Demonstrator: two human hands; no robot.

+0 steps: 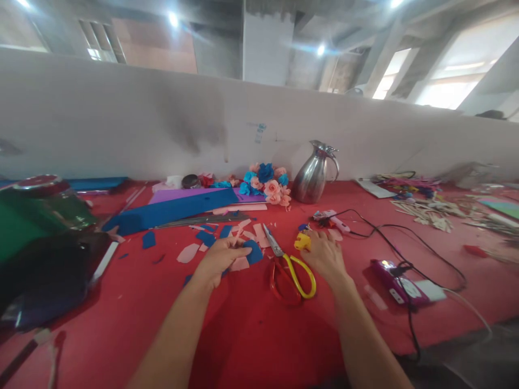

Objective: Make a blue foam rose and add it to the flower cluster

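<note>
My left hand [217, 262] pinches a rounded piece of blue paper [254, 252] between thumb and fingers, above loose scraps. My right hand [326, 255] is closed at a small yellow object [302, 241] whose kind I cannot make out; the fingertips are partly hidden. Between the hands lies a pair of scissors [290, 265] with one yellow and one red handle, blades slightly apart. Pink paper scraps [188, 253] and blue scraps [148, 240] lie around my left hand. Just beyond my right hand rests a pink tool with a cord [338, 222].
Paper flowers [272, 186] and a metal jug [314, 175] stand by the back wall. A long blue paper strip [174, 209] lies at left, near a green-lit jar [48, 202]. At right are a magenta power strip [399, 286], looping black cable [385, 232] and thin sticks [425, 213].
</note>
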